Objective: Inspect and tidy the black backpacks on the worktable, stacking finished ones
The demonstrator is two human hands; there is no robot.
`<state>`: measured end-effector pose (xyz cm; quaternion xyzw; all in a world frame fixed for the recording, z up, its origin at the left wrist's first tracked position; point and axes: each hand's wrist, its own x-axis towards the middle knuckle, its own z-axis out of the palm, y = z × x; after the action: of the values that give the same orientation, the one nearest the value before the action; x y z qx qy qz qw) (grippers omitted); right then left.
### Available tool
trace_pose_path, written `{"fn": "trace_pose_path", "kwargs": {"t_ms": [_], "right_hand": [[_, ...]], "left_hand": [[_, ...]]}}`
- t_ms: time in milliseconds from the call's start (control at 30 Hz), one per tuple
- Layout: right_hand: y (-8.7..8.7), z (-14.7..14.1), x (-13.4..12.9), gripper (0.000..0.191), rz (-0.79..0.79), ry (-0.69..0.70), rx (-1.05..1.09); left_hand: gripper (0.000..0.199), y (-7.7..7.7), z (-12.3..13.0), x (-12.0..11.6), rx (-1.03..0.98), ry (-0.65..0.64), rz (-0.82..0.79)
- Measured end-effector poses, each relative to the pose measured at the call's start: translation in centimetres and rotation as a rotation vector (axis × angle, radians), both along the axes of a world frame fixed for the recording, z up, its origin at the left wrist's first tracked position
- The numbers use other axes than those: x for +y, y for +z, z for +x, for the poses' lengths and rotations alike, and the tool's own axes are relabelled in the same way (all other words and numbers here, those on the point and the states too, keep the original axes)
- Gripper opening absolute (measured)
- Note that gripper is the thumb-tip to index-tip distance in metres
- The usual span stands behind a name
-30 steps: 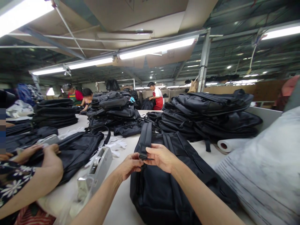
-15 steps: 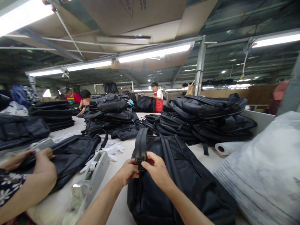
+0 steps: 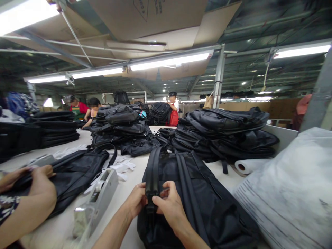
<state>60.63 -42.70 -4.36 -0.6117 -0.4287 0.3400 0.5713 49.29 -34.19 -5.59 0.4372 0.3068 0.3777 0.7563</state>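
Note:
A black backpack (image 3: 207, 193) lies on the pale table in front of me, its straps facing up. Along its left side runs a padded shoulder strap (image 3: 152, 169) with a buckle at its lower end. My left hand (image 3: 137, 200) grips the strap's left edge near the buckle, fingertips partly hidden behind it. From the right, my right hand (image 3: 169, 204) has its thumb on the buckle and its fingers curled beside the strap.
A tape dispenser (image 3: 100, 197) stands left of my hands. Another person's hands (image 3: 41, 173) hold a second black bag (image 3: 77, 176). Bag piles (image 3: 228, 131) lie behind, with a white roll (image 3: 249, 166) and a large plastic-wrapped bundle (image 3: 293, 186) at right.
Both my hands and the strap end have moved down and slightly left, and the strap now lies flatter along the backpack. My right fingers have lifted a little off the strap's edge.

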Motion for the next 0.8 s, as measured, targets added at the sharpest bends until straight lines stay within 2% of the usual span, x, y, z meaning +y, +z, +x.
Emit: {"fn": "trace_pose_path", "kwargs": {"t_ms": [100,167,267,400,467,533,567,633,700,800], "right_hand": [[-0.4,0.2,0.6,0.054,-0.03,0.01,0.0],[-0.5,0.2,0.8,0.052,-0.036,0.052,-0.004],[-0.6,-0.2,0.5,0.044,-0.006,0.095,-0.085],[-0.8,-0.5,-0.1,0.033,0.092,0.041,-0.271],[-0.6,0.0,-0.1,0.033,0.049,0.16,-0.185],[0.2,0.9,0.4,0.034,-0.057,0.3,-0.056],[0.7,1.4,0.9,0.037,-0.094,0.325,-0.05],[1.8,2.2,2.2,0.043,-0.086,0.265,-0.192],[2.7,2.7,3.8,0.041,-0.034,0.185,-0.377],[3.0,2.7,5.8,0.033,-0.038,0.168,-0.444]], "left_hand": [[0.012,-0.4,-0.9,-0.3,-0.08,-0.051,-0.083],[0.019,-0.5,-1.5,-0.7,-0.141,-0.12,-0.118],[0.026,-0.3,-1.8,-1.3,-0.163,-0.188,-0.049],[0.038,-0.4,-1.4,-1.3,-0.107,-0.125,0.01],[0.038,-0.5,-1.2,-0.9,-0.077,-0.098,0.007],[0.04,-0.5,-1.1,-0.7,-0.042,-0.096,0.003],[0.041,-0.4,-1.0,-0.6,-0.027,-0.099,0.003],[0.043,-0.2,-0.8,-0.6,-0.008,-0.098,0.004],[0.041,0.0,-0.7,-0.6,-0.003,-0.082,-0.006],[0.03,-0.2,-0.8,-0.3,0.0,-0.059,-0.043]]}}
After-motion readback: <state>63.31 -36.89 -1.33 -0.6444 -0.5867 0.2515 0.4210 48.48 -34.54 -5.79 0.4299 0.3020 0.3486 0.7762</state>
